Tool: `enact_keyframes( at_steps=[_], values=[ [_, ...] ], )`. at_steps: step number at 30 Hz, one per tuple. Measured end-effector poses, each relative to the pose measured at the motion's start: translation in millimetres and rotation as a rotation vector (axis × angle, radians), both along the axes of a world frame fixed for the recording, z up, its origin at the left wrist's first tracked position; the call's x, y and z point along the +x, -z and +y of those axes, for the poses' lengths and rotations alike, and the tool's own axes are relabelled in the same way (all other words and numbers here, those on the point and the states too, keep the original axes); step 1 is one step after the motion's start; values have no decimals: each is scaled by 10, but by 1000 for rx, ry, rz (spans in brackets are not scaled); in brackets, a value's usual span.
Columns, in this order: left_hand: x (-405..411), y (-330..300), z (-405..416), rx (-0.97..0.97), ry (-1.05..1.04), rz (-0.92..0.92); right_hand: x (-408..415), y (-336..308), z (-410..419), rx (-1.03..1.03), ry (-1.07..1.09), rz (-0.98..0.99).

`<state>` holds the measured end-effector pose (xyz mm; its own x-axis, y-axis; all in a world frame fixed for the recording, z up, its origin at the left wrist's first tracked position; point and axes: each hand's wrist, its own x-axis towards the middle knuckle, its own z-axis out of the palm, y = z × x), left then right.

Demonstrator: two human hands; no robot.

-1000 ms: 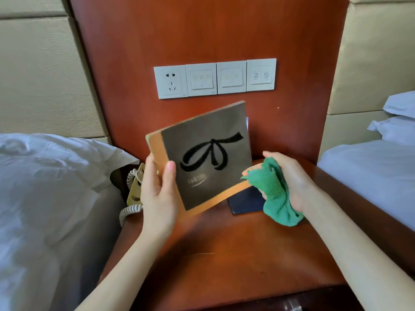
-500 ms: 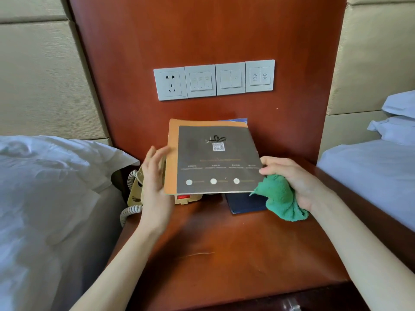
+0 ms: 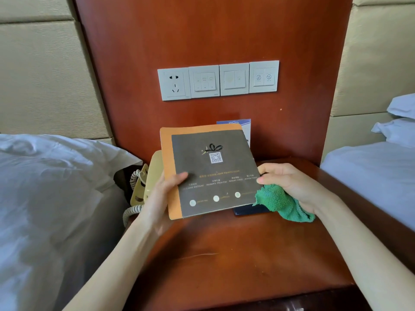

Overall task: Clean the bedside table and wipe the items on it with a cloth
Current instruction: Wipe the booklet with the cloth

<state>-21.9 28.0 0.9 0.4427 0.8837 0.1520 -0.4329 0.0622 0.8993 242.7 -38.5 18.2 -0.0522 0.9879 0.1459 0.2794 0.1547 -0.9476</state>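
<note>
Beyond the left hand [image 3: 161, 198], on its far left side, a beige corded telephone [image 3: 148, 180] sits at the table's back corner, its coiled cord [image 3: 131, 212] hanging just beside the wrist; the booklet hides most of it. Above both hands, a row of wall switches and a socket [image 3: 219, 80] is fixed to the reddish wood panel [image 3: 292, 52]. A blue and white card [image 3: 244, 126] stands against that panel, behind the booklet's top edge. A dark flat item [image 3: 249, 209] lies on the table under the booklet's lower right corner, mostly covered. White bedding [image 3: 45, 187] lies left of the left arm, and another bed [image 3: 370, 171] right of the right arm.

The grey and orange booklet [image 3: 211, 171] is held between the two hands, above the bedside table [image 3: 235, 254], its QR-code face up. The left hand grips its left edge, thumb on the cover and fingers beneath. The right hand [image 3: 289, 185] pinches the right edge with its fingertips while a bunched green cloth [image 3: 283, 203] is clutched in its palm, hanging just below the booklet's lower right corner.
</note>
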Motion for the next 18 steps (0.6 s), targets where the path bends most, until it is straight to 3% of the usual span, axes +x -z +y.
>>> enact_keyframes(
  at_steps=[3,5,7,9,14,18],
  values=[
    [37,4,-17,110,-74,32,-5,12,30,-53,232,10],
    [59,11,-21,139,-102,-4,14,2,52,-165,404,219],
    [62,13,-20,177,-118,-8,60,-15,45,-212,442,447],
    [60,22,-19,206,-104,12,111,-38,17,-187,366,524],
    [102,67,-85,255,-19,93,62,-38,26,-17,296,603],
    [162,94,-123,276,29,113,-48,-19,161,266,537,339]
  ],
)
